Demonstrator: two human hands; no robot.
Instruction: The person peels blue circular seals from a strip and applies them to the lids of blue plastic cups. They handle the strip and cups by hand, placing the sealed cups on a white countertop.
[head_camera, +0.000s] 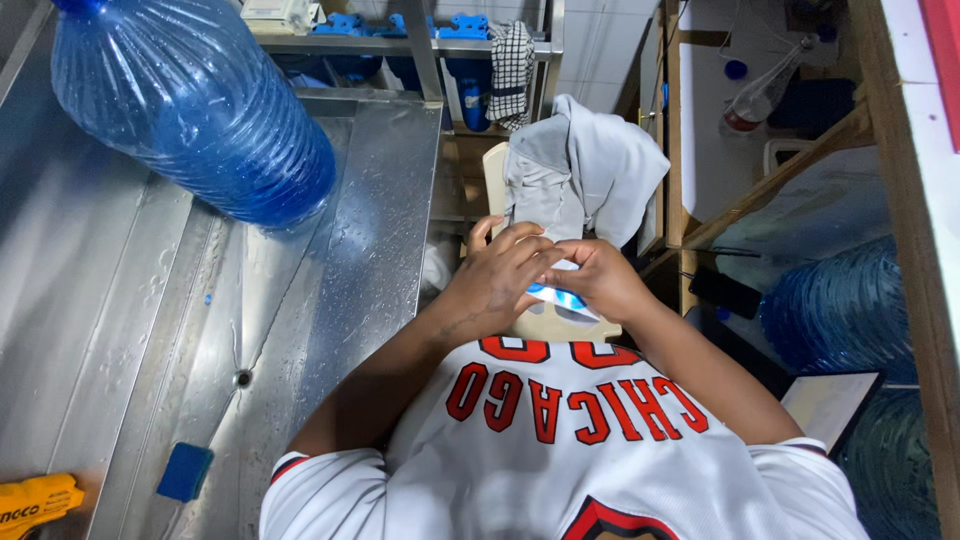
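Blue-white label (560, 297), two hands

Water-bottling workshop: large blue water jug (195, 110) on wet steel washing counter (330, 260).

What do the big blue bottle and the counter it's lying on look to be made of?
Big blue bottle: likely clear-blue plastic, going by its glossy, ribbed, see-through wall. Counter: seemingly stainless steel, with a brushed grey sheen, folded edges and water droplets on it.

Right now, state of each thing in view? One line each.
Large blue plastic water bottle: lying on its side on the wet steel counter.
Small blue-and-white label: pinched between left hand and right hand.
Grey cloth: crumpled.
Blue sponge: flat on the counter.
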